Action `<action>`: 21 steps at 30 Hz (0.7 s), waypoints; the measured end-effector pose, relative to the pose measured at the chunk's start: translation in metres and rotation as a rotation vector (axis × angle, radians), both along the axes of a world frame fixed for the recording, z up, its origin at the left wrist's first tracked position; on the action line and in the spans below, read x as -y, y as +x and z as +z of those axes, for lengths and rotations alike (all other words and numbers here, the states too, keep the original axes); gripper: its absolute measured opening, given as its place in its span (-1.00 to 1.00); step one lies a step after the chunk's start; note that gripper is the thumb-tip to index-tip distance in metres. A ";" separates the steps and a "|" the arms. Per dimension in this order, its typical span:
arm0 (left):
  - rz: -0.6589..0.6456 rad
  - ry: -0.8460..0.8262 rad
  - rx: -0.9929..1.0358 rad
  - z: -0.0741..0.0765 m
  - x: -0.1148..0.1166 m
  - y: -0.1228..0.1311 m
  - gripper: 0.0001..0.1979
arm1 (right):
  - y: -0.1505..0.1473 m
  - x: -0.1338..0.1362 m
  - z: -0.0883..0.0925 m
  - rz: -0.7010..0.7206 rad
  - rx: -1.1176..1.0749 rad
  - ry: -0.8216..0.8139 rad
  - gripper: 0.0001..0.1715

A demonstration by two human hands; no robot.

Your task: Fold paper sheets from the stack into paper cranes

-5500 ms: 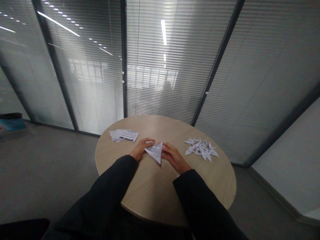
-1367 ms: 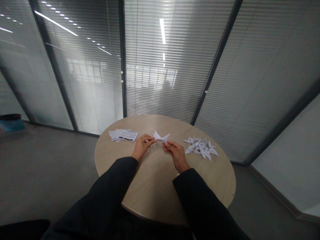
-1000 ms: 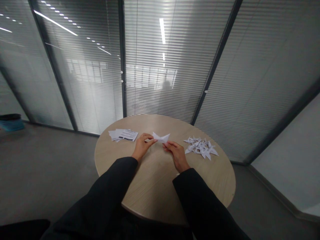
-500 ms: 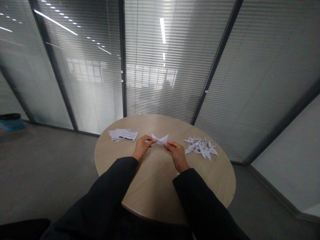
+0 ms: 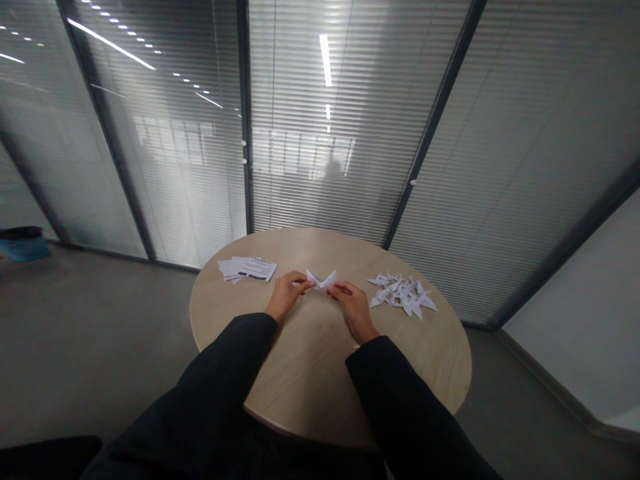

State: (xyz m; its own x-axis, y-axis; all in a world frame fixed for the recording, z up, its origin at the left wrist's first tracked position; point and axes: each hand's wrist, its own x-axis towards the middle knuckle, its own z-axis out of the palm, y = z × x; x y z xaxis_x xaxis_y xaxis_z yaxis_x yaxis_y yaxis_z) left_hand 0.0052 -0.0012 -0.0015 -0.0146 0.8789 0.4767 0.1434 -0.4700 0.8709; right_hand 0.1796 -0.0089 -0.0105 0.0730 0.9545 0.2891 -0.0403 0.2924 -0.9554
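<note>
A small piece of folded white paper [image 5: 321, 280] with two raised points is held just above the table, between my two hands. My left hand [image 5: 290, 291] pinches its left side between thumb and fingers. On the opposite side, my right hand [image 5: 353, 305] grips the lower right part in the same way. Right of my right hand lies a pile of folded white paper figures [image 5: 403, 293] with pointed tips. Left of my left hand, several printed paper sheets [image 5: 253, 269] overlap on the table.
The round wooden table [image 5: 320, 407] carries all the paper. Beyond its far edge stands a glass partition with blinds [image 5: 320, 193]. A blue bin [image 5: 24, 245] with a black liner stands on the floor at far left.
The folded paper's two points have drawn closer together and stand steeper, with a deeper dip between them. Both hands have barely moved.
</note>
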 end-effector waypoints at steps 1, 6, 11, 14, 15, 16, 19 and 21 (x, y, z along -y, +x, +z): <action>-0.006 -0.004 0.004 0.000 0.000 0.000 -0.69 | 0.000 -0.001 0.000 0.007 -0.005 0.000 -0.62; -0.059 -0.038 0.020 0.001 0.000 0.001 -0.68 | 0.001 -0.002 -0.001 0.005 0.008 0.028 -0.68; -0.090 -0.041 0.013 0.001 0.002 0.002 -0.66 | -0.001 0.001 0.002 -0.035 0.029 0.066 -0.67; -0.096 -0.036 -0.001 0.000 0.002 0.002 -0.66 | -0.001 0.002 0.003 -0.038 0.048 0.081 -0.66; -0.097 -0.034 -0.009 -0.001 0.002 0.002 -0.66 | -0.001 0.001 0.003 -0.037 0.057 0.089 -0.66; -0.096 -0.029 -0.017 -0.002 0.001 0.002 -0.66 | -0.001 0.001 0.003 -0.033 0.064 0.095 -0.67; -0.082 0.001 -0.034 -0.004 0.000 0.002 -0.66 | -0.001 0.001 0.002 -0.014 0.070 0.109 -0.68; -0.069 0.028 -0.043 -0.005 -0.001 0.001 -0.67 | -0.001 0.000 0.001 -0.005 0.068 0.108 -0.67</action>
State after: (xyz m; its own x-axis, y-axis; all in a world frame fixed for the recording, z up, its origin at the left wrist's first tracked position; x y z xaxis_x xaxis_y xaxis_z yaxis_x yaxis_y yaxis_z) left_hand 0.0067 -0.0003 -0.0064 0.0668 0.8635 0.5000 0.1466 -0.5041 0.8511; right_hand 0.1784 -0.0093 -0.0091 0.0544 0.9171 0.3950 0.0248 0.3942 -0.9187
